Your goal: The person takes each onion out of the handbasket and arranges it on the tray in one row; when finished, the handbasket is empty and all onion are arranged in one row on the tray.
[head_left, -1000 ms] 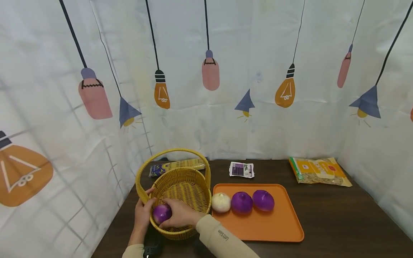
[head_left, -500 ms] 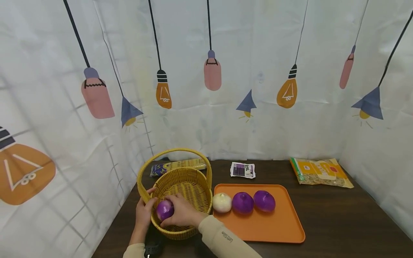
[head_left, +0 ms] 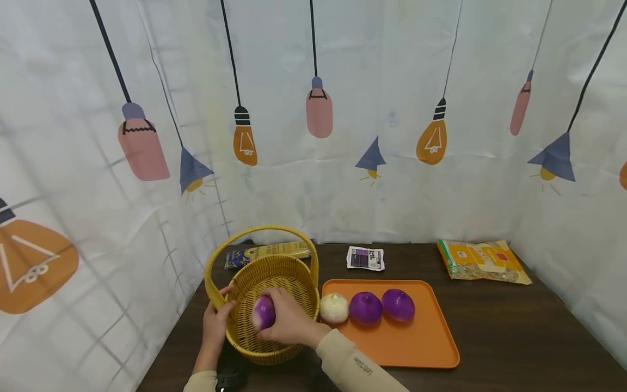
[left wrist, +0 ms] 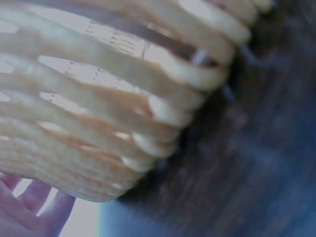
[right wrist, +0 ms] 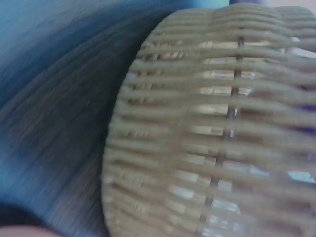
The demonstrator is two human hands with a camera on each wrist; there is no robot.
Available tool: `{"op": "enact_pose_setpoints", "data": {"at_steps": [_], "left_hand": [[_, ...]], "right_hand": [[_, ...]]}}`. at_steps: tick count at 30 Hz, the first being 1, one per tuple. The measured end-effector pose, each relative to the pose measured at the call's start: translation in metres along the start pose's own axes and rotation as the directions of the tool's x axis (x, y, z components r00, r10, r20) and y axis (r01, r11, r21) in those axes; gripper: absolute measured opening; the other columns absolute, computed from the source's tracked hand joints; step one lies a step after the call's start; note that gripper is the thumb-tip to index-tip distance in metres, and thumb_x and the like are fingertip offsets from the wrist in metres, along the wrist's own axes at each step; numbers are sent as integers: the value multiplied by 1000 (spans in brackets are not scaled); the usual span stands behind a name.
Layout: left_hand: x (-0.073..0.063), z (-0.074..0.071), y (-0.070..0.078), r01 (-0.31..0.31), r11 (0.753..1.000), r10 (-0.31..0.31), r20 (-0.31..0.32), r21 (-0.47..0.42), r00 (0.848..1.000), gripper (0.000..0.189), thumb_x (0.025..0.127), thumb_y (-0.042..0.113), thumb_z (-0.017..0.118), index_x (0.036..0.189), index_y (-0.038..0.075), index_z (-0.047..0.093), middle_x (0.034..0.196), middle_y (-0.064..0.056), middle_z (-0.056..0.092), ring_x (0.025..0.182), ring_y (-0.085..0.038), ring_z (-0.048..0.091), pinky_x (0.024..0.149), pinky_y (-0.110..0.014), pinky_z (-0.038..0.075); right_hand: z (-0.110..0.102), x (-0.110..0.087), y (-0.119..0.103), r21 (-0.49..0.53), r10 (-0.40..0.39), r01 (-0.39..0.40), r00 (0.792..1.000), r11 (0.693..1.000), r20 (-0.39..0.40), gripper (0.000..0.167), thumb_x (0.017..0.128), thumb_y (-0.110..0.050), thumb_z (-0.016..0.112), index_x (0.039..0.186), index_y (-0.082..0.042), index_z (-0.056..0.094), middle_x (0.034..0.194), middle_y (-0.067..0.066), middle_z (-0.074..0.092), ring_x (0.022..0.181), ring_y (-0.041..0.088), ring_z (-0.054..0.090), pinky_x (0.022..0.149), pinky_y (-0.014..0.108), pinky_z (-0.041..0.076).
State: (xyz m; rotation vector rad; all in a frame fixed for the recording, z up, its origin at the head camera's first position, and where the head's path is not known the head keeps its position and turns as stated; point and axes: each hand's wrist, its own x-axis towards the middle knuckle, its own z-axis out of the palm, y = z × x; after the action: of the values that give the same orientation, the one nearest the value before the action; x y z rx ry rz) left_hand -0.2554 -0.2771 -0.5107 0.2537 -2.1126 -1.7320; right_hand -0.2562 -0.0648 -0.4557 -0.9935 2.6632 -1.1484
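Note:
My right hand (head_left: pixel 291 321) grips a purple onion (head_left: pixel 264 313) with a pale end, inside the yellow wicker basket (head_left: pixel 306 286) in the head view. The basket has a tall arched handle. At its left side my left hand (head_left: pixel 215 321) holds the rim near the foot of the handle. In the left wrist view, fingers (left wrist: pixel 54 210) of this hand lie at the rim, beside the woven wall. The right wrist view looks through the basket's weave (right wrist: pixel 187 123), with a bit of purple showing at the right edge.
An orange tray (head_left: pixel 392 348) right of the basket carries a white onion (head_left: pixel 334 308) and two purple onions (head_left: pixel 365 308). Behind lie a yellow and blue packet (head_left: pixel 274 252), a small white and purple sachet (head_left: pixel 365 258) and a yellow bag (head_left: pixel 485 261). A patterned curtain (head_left: pixel 294 190) encloses the dark table.
My right hand has moved the purple onion from the basket's left side toward its middle, turning it so the pale end shows. The left hand stays at the rim.

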Motion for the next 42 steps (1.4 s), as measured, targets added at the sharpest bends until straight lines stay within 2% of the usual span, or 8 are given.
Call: {"op": "enact_pose_setpoints", "data": {"at_steps": [4, 10, 17, 21, 27, 31, 35, 42], "left_hand": [[-2, -2, -1, 7, 1000, -7, -2, 6, 1000, 40, 99, 11, 52, 138, 5, 51, 144, -17, 46, 116, 0, 43, 85, -6, 36], [-2, -3, -1, 3, 1000, -3, -4, 4, 1000, 40, 99, 11, 52, 139, 4, 50, 145, -17, 46, 114, 5, 43, 85, -6, 36], [-2, -3, -3, 11, 1000, -12, 11, 18, 1000, 42, 100, 12, 51, 141, 6, 49, 146, -16, 45, 117, -2, 43, 84, -5, 35], [-1, -3, -3, 17, 1000, -17, 14, 21, 1000, 42, 99, 12, 52, 141, 6, 49, 147, -16, 44, 118, -6, 43, 82, -5, 36], [0, -3, -3, 29, 1000, -29, 40, 7, 999, 42, 100, 14, 50, 142, 8, 47, 149, -16, 41, 104, 6, 47, 79, -8, 40], [0, -3, -2, 34, 999, -33, 48, -3, 998, 42, 101, 14, 49, 142, 8, 47, 148, -16, 41, 95, 8, 50, 76, -13, 43], [0, -3, 0, 35, 999, -35, 43, -13, 998, 42, 100, 13, 50, 142, 7, 47, 148, -16, 41, 95, 9, 49, 77, -12, 42], [2, -3, -2, 70, 997, -68, 61, -23, 996, 44, 100, 13, 49, 144, 8, 45, 150, -15, 38, 95, 10, 49, 77, -12, 42]], "right_hand": [[-4, -6, 3, -23, -25, 25, 1000, 999, -8, 80, 73, -32, 85, 139, -16, 42, 128, -5, 50, 115, 8, 51, 92, 28, 48], [-5, -13, 7, -15, -56, 56, 998, 998, -28, 85, 73, -32, 84, 143, -14, 37, 130, -2, 47, 114, 8, 51, 92, 27, 47], [-10, -22, 8, 49, -26, 31, 995, 998, -101, 79, 72, -25, 83, 139, -19, 40, 128, 0, 42, 108, 10, 51, 89, 29, 47], [-15, -28, 10, 70, -13, 24, 989, 997, -149, 78, 71, -24, 83, 137, -18, 41, 126, 1, 42, 107, 12, 53, 88, 30, 48], [-20, -38, 14, 133, 5, 20, 982, 991, -186, 79, 73, -29, 84, 138, -20, 39, 130, 0, 43, 112, 12, 53, 92, 32, 47], [-24, -44, 17, 170, 6, 26, 982, 985, -187, 80, 76, -37, 82, 141, -19, 39, 132, -3, 46, 115, 12, 53, 93, 33, 47], [-28, -49, 20, 188, -8, 46, 980, 981, -201, 79, 77, -39, 81, 141, -17, 41, 132, -2, 50, 114, 12, 55, 92, 33, 48], [-29, -55, 26, 191, -28, 78, 967, 978, -253, 78, 76, -32, 81, 140, -12, 41, 131, 2, 52, 114, 14, 55, 93, 32, 47]]}}
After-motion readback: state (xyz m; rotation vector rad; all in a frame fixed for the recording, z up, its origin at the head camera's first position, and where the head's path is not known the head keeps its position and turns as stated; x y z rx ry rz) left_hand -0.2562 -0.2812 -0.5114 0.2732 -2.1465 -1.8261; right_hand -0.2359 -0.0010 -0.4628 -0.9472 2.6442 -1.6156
